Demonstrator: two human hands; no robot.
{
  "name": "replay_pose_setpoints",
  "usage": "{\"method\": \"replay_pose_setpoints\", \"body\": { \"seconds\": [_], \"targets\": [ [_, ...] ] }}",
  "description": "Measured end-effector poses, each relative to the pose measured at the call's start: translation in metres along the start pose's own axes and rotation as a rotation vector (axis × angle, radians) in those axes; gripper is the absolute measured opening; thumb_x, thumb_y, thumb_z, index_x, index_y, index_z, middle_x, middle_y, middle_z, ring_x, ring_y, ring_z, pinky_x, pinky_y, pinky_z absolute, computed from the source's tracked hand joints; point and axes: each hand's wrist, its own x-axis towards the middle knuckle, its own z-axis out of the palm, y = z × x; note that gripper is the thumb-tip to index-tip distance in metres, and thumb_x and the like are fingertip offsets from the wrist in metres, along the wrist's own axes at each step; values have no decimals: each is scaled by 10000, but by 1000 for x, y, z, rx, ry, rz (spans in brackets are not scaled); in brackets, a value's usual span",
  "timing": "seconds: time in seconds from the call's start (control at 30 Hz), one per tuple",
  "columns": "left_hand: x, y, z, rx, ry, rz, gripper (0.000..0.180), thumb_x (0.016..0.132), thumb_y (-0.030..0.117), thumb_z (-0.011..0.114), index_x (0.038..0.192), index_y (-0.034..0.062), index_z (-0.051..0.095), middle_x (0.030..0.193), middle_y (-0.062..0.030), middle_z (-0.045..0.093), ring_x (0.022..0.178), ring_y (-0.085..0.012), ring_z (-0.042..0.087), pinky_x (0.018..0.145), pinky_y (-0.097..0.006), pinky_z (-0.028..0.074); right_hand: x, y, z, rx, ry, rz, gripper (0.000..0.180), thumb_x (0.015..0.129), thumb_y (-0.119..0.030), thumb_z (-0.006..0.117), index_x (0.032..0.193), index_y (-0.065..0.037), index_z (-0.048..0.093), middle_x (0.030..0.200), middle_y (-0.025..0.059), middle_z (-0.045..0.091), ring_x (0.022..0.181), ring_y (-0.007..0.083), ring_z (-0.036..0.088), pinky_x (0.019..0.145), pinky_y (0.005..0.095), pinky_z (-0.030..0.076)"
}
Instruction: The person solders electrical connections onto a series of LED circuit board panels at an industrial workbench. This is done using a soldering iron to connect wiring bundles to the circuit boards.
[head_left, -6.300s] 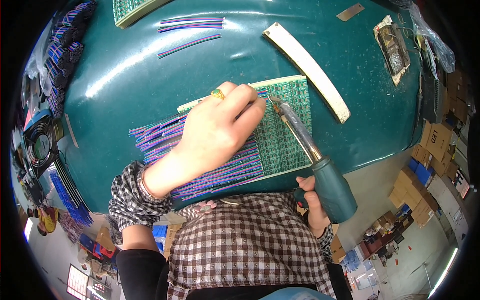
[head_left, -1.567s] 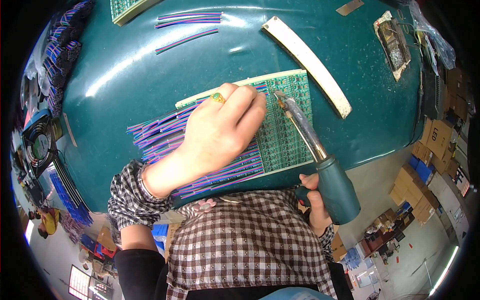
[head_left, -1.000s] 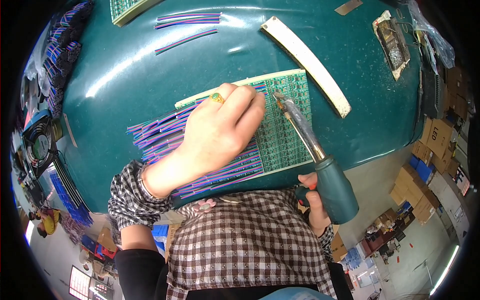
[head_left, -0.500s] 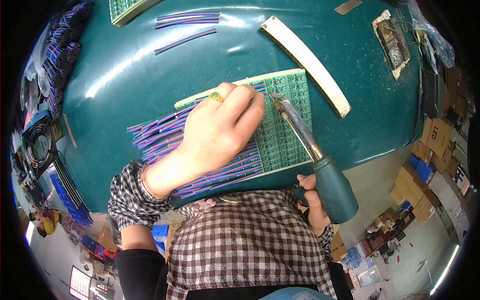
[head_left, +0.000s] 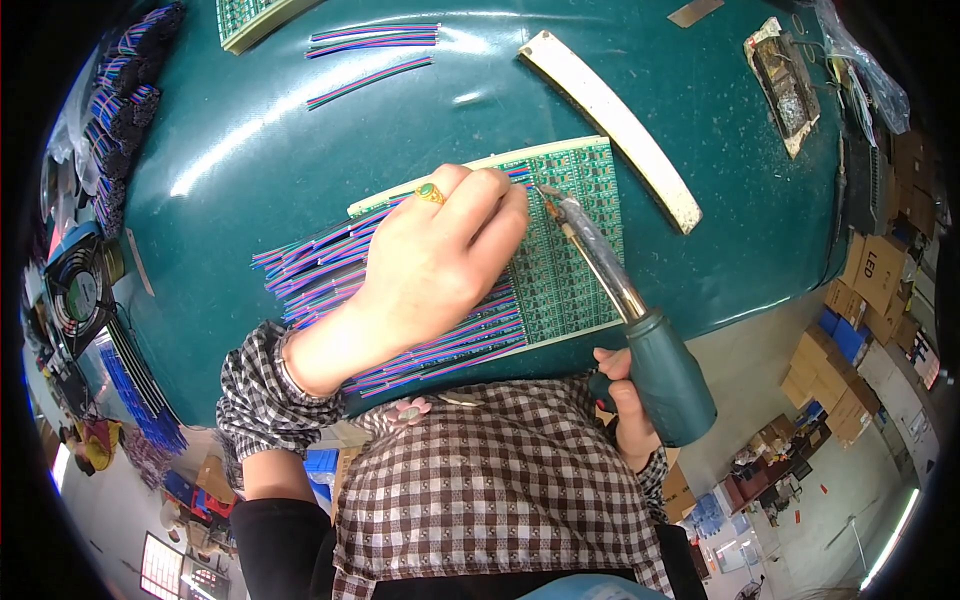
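Observation:
A panel of green circuit boards [head_left: 575,245] lies on the table before me. Multicoloured ribbon wires [head_left: 440,352] run leftward from it in many rows. My left hand [head_left: 425,250] rests over the panel, fingers bent and closed on a ribbon wire [head_left: 519,174] near the upper edge; its fingertips are partly hidden. In my right hand [head_left: 630,410] is a dark green soldering gun [head_left: 672,375], held by its grip below the panel's right corner. The gun's metal tip points up-left and sits close beside the wire's end; whether they touch, I cannot tell.
A curved white strip [head_left: 615,130] lies right of the panel. Loose ribbon wires [head_left: 372,40] and another board stack [head_left: 260,20] are at the back. A worn metal tray [head_left: 783,85] stands far right. At left are wire bundles [head_left: 115,130] and a small fan [head_left: 80,290].

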Motion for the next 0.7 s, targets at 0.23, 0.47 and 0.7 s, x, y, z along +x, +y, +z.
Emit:
{"method": "replay_pose_setpoints", "body": {
  "seconds": [0.23,0.47,0.7],
  "targets": [
    [-1,-4,5,37,18,49,302,682,100,620,974,23,617,902,-70,523,789,-213,564,625,-295,508,-3,5,0,12,31,-3,681,708,-59,867,1269,49,494,1036,183,682,897,178,677,810,303,568],
    [-1,-4,5,38,17,46,303,679,101,623,973,27,618,901,-68,522,793,-211,567,619,-292,509,-3,8,0,20,26,-19,689,708,-50,865,1277,53,490,1034,188,682,894,174,678,801,301,572],
    [-3,-5,4,48,24,39,301,674,102,627,966,33,620,897,-61,521,790,-203,570,608,-285,508,-2,5,1,-42,3,-28,675,717,-67,863,1267,61,494,991,164,692,895,180,680,807,297,568]
  ]
}}
